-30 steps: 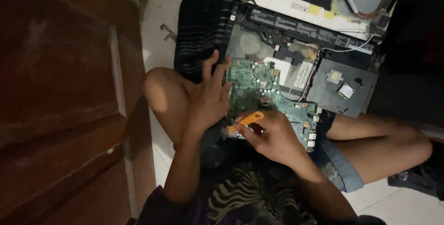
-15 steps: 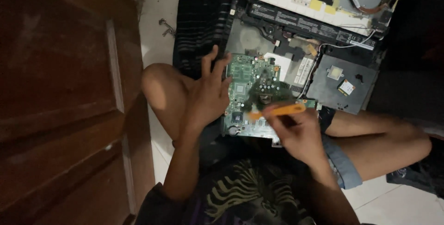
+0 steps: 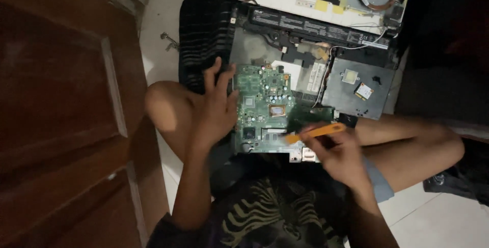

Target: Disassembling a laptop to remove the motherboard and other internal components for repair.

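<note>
Left hand (image 3: pixel 216 108) lies spread, steadying the green rectangular circuit board (image 3: pixel 267 106) on the lap, beside the opened black laptop chassis (image 3: pixel 326 49). Right hand (image 3: pixel 338 154) pinches an orange plastic pry tool (image 3: pixel 315 133). Risk: the tool slipping could gouge components.

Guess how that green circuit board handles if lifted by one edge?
The flat green circuit board probably stays stiff and feels light, being thin. Likely fragile: small chips stud its face. The left hand steadies its edge; the right hand holds an orange plastic tool.

Green circuit board (image 3: pixel 265 108) flat on lap, orange pry tool (image 3: pixel 314 132) across its lower right edge
</note>
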